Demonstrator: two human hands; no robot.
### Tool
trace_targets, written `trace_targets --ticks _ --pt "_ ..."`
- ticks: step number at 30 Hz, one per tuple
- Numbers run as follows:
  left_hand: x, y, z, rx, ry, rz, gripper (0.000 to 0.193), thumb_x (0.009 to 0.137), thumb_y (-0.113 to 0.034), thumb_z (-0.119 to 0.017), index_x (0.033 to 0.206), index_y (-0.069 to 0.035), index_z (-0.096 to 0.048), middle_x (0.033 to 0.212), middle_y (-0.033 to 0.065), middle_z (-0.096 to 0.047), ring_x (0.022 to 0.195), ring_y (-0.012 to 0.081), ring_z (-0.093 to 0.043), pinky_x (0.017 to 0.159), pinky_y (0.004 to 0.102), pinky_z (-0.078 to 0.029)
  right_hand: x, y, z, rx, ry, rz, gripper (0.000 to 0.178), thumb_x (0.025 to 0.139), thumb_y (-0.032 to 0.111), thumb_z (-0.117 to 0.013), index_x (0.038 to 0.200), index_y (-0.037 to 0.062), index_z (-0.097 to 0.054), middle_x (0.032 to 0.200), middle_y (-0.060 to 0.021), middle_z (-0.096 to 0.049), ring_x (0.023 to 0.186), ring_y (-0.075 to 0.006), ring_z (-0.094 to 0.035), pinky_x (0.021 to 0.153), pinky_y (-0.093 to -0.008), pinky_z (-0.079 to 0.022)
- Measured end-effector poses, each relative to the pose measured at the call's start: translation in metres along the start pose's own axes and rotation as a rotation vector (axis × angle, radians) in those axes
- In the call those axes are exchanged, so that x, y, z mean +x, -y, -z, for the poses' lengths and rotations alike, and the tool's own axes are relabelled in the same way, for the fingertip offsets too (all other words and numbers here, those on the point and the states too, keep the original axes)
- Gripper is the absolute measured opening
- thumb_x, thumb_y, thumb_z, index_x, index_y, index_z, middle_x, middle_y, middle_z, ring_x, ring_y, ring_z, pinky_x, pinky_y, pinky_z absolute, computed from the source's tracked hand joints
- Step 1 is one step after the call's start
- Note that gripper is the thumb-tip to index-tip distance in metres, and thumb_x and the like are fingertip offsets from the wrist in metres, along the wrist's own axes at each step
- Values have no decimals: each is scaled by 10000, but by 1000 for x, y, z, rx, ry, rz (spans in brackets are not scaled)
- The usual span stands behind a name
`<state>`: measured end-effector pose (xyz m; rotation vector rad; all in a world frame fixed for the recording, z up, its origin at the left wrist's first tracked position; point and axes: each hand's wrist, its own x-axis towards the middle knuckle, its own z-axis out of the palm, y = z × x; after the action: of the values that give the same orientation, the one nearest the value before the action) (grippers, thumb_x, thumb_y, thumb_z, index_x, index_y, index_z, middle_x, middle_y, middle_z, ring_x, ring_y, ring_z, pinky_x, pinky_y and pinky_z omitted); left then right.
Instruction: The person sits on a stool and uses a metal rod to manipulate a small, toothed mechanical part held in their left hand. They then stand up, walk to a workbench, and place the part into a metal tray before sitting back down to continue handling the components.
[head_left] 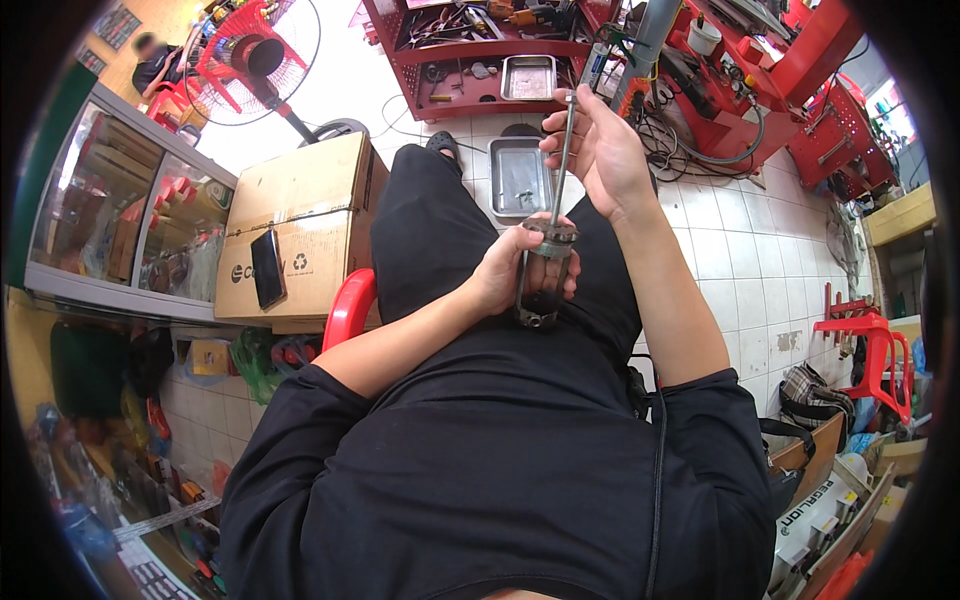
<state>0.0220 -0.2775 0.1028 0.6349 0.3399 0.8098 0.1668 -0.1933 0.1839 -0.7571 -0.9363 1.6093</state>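
Note:
In front of my lap, my left hand (pixel 500 268) is wrapped round a dark metal cylindrical part (pixel 541 302) with a notched rim at its top. The part's exact kind is unclear. My right hand (pixel 608 160) is raised above it, thumb and forefinger pinching the upper end of a long thin metal rod (pixel 563 172). Its other fingers are loosely curled. The rod stands nearly upright, and its lower end meets the top of the part; whether it goes inside is hidden. Between my knees, a metal tray (pixel 513 165) on the floor holds a few small pieces.
A red tool cart (pixel 400 75) full of tools stands ahead, with a smaller tray (pixel 540 80) on its lower shelf. At left, a cardboard box (pixel 300 200) carries a black phone (pixel 268 268). A fan (pixel 255 55) and a seated person are farther back. Red machinery (pixel 740 90) and cables lie right.

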Motion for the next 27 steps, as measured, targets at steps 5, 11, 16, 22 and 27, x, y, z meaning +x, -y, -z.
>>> trace_targets --ticks 5,11,16,22,27 --pt "0 0 0 21 22 -4 465 815 -333 -452 1193 -63 -429 918 200 -583 764 302 -612 737 412 -497 4 -6 0 -103 -70 49 271 947 274 -477 1051 36 -554 830 -89 -628 695 -186 -624 619 -309 -489" --pt "-1 1 0 16 16 2 463 816 -330 -447 1194 -64 -424 919 200 -580 762 302 -610 738 410 -496 -1 1 1 27 5 -9 238 946 274 -496 1041 59 -538 827 -68 -625 706 -181 -625 608 -310 -492" --pt "1 3 1 36 36 -6 466 812 -334 -455 1191 -65 -425 918 202 -579 759 302 -609 739 408 -495 2 -2 1 -88 -47 27 300 951 305 -475 1081 43 -545 845 -81 -629 715 -195 -625 617 -324 -490" --pt "1 2 2 14 33 -4 472 806 -340 -465 1187 -64 -427 913 202 -580 754 302 -609 730 409 -497 -2 2 -4 6 -29 9 231 942 265 -501 1029 53 -528 860 -97 -638 688 -192 -635 596 -305 -498" --pt "1 2 1 37 24 -5 477 802 -346 -469 1187 -67 -428 909 202 -580 745 303 -609 728 410 -497 2 -4 -1 -127 -49 87 264 941 275 -497 1066 44 -532 873 -97 -634 710 -200 -634 606 -318 -499"
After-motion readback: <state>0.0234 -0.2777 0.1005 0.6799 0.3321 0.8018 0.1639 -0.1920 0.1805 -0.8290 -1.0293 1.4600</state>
